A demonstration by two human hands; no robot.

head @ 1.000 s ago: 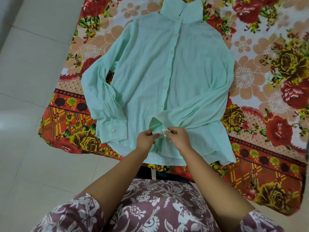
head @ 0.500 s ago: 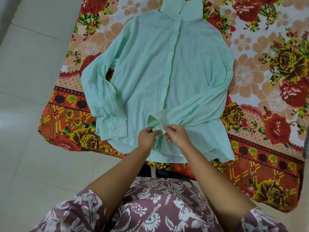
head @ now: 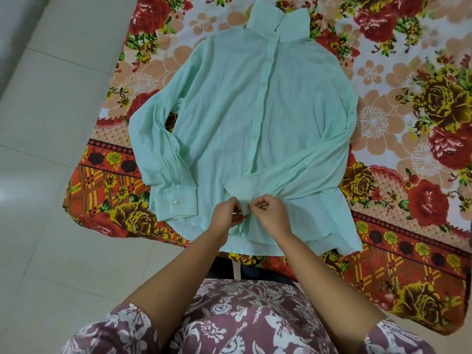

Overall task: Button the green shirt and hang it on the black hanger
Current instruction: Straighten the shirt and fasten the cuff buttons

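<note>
- The fingers (head: pixel 236 201) of the left hand (head: pixel 226 213) are curled, pinching the front edge low on the green shirt (head: pixel 222 111).
- The right hand (head: pixel 272 213) pinches the facing edge, knuckles bent; the two hands nearly touch.
- A sleeve cuff (head: pixel 242 186) lies across the front just beyond them.
- The shirt lies spread front-up, collar (head: pixel 278 24) farthest away, on a floral sheet (head: pixel 408 123) over the tiled floor (head: pixel 51 123).

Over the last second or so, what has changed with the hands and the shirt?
Very little. The left hand and right hand keep pinching the green shirt at its lower front and have barely shifted. The raised fold of cuff just above the fingers looks to have sunk flatter. Nothing was let go or newly picked up. The shirt stays spread on the floral sheet, collar away from the person.
</note>
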